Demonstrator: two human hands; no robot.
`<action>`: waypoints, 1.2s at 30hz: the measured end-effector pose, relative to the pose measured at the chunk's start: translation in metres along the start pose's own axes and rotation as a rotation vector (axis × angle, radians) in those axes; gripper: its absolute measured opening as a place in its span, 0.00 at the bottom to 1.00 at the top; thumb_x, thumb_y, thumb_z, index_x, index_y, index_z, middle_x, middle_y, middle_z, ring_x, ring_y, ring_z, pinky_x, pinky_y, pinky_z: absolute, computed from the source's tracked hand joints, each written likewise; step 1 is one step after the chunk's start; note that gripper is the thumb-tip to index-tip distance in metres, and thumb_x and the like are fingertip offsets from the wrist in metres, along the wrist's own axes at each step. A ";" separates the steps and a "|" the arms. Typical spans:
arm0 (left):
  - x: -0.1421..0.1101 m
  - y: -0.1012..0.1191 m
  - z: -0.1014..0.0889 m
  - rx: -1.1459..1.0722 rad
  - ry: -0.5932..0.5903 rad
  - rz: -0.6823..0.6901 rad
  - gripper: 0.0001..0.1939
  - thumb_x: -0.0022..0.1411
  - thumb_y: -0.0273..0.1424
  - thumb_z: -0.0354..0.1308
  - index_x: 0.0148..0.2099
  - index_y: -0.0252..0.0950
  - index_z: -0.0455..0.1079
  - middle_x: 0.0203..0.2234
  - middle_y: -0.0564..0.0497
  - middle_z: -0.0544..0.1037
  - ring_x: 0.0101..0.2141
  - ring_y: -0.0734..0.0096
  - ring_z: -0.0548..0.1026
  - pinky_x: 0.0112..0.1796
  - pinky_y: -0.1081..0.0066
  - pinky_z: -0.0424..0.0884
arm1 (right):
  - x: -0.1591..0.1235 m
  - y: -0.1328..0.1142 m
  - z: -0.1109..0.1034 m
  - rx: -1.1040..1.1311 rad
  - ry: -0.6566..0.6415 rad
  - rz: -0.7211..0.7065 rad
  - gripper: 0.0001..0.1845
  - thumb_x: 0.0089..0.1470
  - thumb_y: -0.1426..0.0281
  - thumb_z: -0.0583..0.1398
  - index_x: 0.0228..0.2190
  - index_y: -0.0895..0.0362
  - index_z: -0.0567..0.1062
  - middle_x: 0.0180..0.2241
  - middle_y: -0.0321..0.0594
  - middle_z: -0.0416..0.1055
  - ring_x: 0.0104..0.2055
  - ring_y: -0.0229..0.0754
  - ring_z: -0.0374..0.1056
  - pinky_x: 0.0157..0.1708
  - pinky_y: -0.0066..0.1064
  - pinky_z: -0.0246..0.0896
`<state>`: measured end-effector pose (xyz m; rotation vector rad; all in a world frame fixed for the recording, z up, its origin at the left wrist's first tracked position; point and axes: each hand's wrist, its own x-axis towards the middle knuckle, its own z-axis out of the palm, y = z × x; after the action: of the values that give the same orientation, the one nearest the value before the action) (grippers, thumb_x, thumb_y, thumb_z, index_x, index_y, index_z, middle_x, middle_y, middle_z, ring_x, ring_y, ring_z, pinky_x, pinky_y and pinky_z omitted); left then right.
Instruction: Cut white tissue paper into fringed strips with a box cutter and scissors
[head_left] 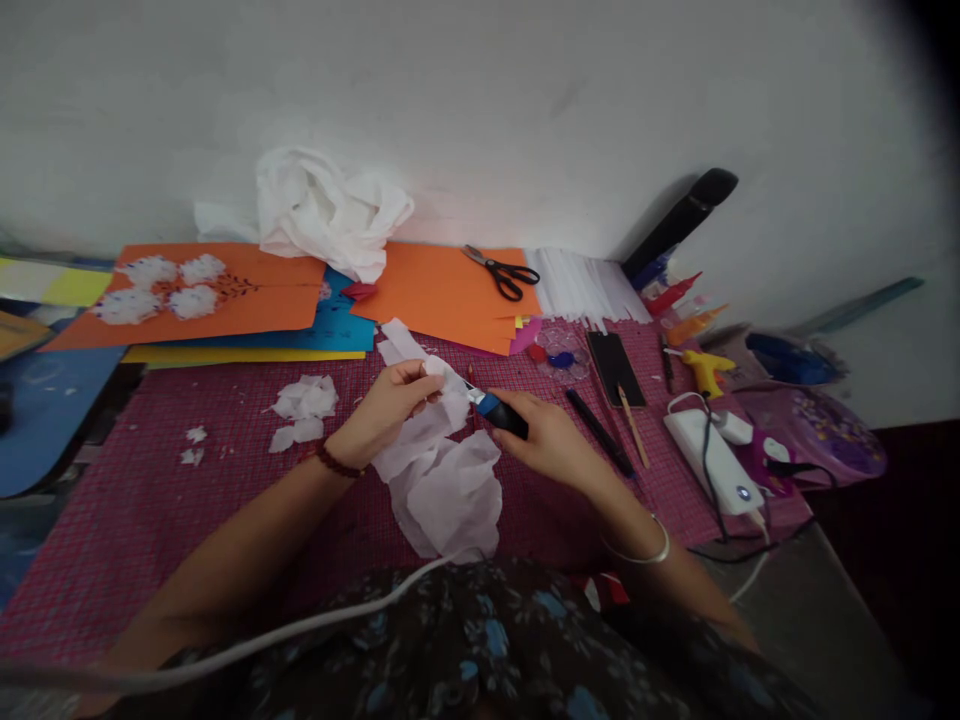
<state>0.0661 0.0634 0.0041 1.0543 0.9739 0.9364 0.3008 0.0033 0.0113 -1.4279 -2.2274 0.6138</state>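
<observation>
My left hand [386, 405] pinches the upper part of a long piece of white tissue paper [442, 480] that trails down over the magenta checked mat [225, 500] toward my lap. My right hand [551, 440] is closed around a blue and black handled cutter [499, 411], whose tip meets the tissue just right of my left fingers. Both hands work close together at the middle of the mat.
Small white tissue scraps [304, 405] lie to the left. Orange paper sheets [442, 290], black scissors [502, 270], a crumpled white cloth [322, 210] and white paper strips [589, 285] sit at the back. Pens, a yellow glue gun [705, 368] and a white power bank [712, 460] lie right.
</observation>
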 end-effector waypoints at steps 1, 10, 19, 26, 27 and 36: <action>0.000 0.000 0.000 0.006 -0.004 0.005 0.12 0.51 0.34 0.67 0.25 0.35 0.67 0.17 0.58 0.67 0.17 0.82 0.57 0.19 0.74 0.47 | 0.001 0.000 0.001 0.005 0.000 0.000 0.28 0.59 0.70 0.62 0.61 0.56 0.72 0.57 0.51 0.77 0.56 0.55 0.75 0.57 0.49 0.70; 0.001 -0.004 0.001 0.017 0.002 0.008 0.14 0.50 0.35 0.69 0.24 0.35 0.67 0.17 0.57 0.68 0.18 0.82 0.58 0.20 0.74 0.49 | 0.003 0.002 0.005 0.017 0.032 -0.009 0.28 0.57 0.72 0.62 0.60 0.56 0.72 0.56 0.51 0.78 0.56 0.56 0.76 0.56 0.49 0.70; 0.001 -0.005 0.003 0.067 0.012 0.045 0.11 0.50 0.32 0.65 0.23 0.36 0.67 0.17 0.58 0.66 0.19 0.80 0.59 0.22 0.74 0.53 | 0.003 0.001 -0.001 0.016 -0.011 0.012 0.28 0.58 0.71 0.61 0.60 0.57 0.72 0.56 0.51 0.78 0.55 0.55 0.76 0.56 0.48 0.70; 0.000 0.001 -0.003 0.085 -0.062 0.018 0.05 0.48 0.28 0.62 0.24 0.36 0.68 0.19 0.57 0.68 0.22 0.78 0.62 0.25 0.75 0.57 | -0.002 0.005 -0.020 0.014 -0.077 -0.051 0.26 0.59 0.72 0.62 0.59 0.54 0.73 0.57 0.47 0.78 0.55 0.53 0.76 0.55 0.45 0.70; 0.000 0.001 -0.005 0.093 -0.071 0.019 0.05 0.48 0.27 0.62 0.24 0.35 0.68 0.20 0.57 0.69 0.23 0.77 0.63 0.26 0.75 0.57 | -0.002 0.005 -0.021 0.016 -0.080 -0.053 0.26 0.59 0.72 0.62 0.59 0.54 0.73 0.56 0.47 0.78 0.55 0.53 0.76 0.55 0.45 0.70; -0.001 0.001 -0.002 0.162 -0.058 0.010 0.11 0.51 0.36 0.66 0.26 0.35 0.69 0.19 0.57 0.68 0.22 0.77 0.62 0.26 0.74 0.57 | -0.002 0.001 -0.015 0.045 -0.046 -0.059 0.27 0.58 0.72 0.61 0.59 0.53 0.73 0.55 0.46 0.79 0.54 0.53 0.77 0.54 0.45 0.71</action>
<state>0.0633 0.0633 0.0052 1.2170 1.0098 0.8412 0.3109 0.0043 0.0230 -1.3342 -2.2676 0.6799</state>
